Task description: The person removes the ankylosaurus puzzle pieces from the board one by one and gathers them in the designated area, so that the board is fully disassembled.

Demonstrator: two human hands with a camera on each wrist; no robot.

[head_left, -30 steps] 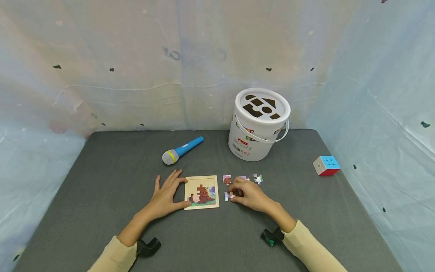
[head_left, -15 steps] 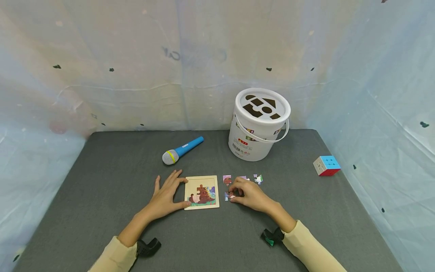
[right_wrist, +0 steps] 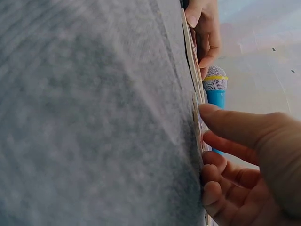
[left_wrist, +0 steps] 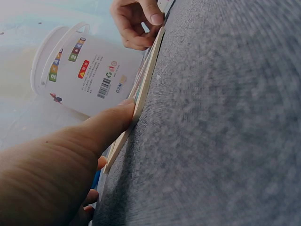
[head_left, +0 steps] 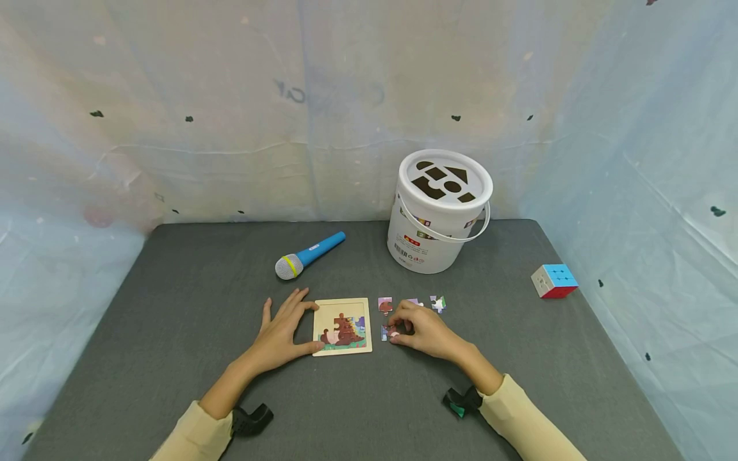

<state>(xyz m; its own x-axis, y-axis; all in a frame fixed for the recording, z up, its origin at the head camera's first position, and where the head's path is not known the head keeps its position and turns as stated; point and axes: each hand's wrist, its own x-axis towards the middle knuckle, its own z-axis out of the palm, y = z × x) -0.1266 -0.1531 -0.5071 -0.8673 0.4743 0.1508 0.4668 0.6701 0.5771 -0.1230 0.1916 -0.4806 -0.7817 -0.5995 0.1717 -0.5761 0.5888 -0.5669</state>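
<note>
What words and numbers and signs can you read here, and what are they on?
"2" and "4": on coloured strips on the white bucket; their other marks are too blurred.
Recycling arrows: on the bucket, near a barcode.
Warning triangle: on the bucket's red label; its writing is too small.
Blue microphone: white label, too small to read.
Back sheet: dark scrawl, unreadable.
The bucket's other small print is too blurred.

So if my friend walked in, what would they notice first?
Probably the big white bucket at the back of the grey table. Nearer, the left hand touches the wooden puzzle and the right hand pinches a loose piece beside it. The colourful cube on the right may stand out too.
</note>
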